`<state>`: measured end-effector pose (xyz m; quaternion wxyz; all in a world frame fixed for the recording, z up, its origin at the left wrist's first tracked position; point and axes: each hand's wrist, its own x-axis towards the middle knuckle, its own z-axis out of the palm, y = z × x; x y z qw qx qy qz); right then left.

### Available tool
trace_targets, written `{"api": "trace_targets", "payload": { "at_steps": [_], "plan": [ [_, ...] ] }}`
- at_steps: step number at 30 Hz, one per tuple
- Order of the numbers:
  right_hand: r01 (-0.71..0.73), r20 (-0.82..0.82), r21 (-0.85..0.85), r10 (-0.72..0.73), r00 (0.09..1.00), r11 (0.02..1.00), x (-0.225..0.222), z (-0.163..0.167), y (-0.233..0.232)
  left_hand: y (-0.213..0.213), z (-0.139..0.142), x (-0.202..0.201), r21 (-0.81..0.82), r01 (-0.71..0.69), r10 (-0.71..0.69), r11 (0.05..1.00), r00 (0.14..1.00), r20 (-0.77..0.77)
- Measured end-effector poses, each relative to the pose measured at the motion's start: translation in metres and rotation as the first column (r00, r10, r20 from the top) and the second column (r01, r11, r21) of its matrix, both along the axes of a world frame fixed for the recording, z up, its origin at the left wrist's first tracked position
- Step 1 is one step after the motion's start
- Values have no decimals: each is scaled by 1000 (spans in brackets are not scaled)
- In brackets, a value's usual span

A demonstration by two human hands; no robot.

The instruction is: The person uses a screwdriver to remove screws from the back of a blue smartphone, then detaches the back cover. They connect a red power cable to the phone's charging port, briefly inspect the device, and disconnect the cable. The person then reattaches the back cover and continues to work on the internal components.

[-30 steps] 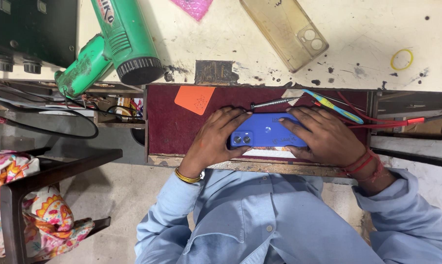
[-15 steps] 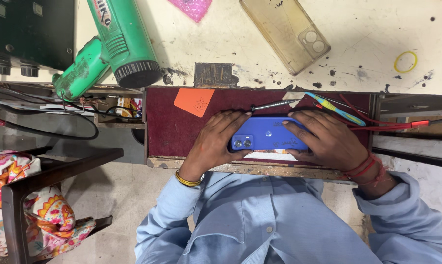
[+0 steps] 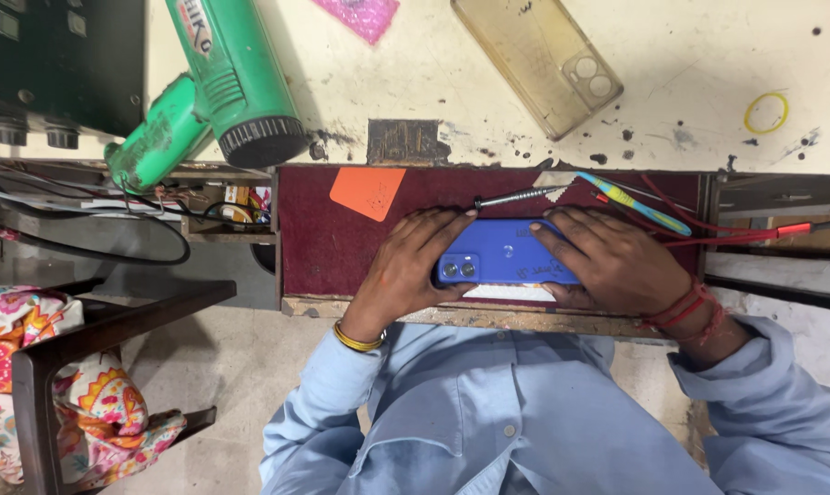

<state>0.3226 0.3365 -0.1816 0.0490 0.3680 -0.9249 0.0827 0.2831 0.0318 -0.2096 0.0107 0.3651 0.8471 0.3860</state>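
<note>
While the cream workbench [image 3: 672, 55] spreads scuffed and stained above, you have the maroon work mat [image 3: 316, 247] right in front of you, and that is where everything is happening. Biggest piece of kit near it is the green heat gun [image 3: 215, 87], lying on its side up at the left with its black nozzle pointing down toward the mat. Further along the bench sits a clear yellowed phone case [image 3: 536, 62], empty and well apart from your hands.

Now to the centre: the blue smartphone [image 3: 507, 257] lies back-up across the mat, camera lenses at the left end. Your left hand [image 3: 406, 266] is clasped around that camera end, fingers curled over the top edge. Your right hand [image 3: 617, 266] grips the other end, fingers pressing down on the back (thumb hidden underneath, so I cannot tell where it bears).

Judging by that two-handed squeeze, you look to be working the back panel at its seam; the next move calls for even pressure along the edges.

Small stuff: an orange triangular pick [image 3: 367, 191] just above, a metal screwdriver [image 3: 518, 196] touching nothing.
</note>
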Motion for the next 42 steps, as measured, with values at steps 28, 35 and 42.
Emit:
{"api": "trace_targets", "payload": {
  "at_steps": [28, 35, 42],
  "plan": [
    [136, -111, -219, -163, 980, 966, -10, 9, 29, -5, -14, 0, 115, -64, 50, 991, 991, 123],
    [88, -149, -401, -160, 976, 912, -3, 21, 26, -17, -13, 4, 270, -69, 17, 961, 981, 191],
    [5, -81, -303, -31, 996, 953, -4, 32, -2, -42, -6, 17, 557, -251, 251, 791, 965, 78]
  ]
}}
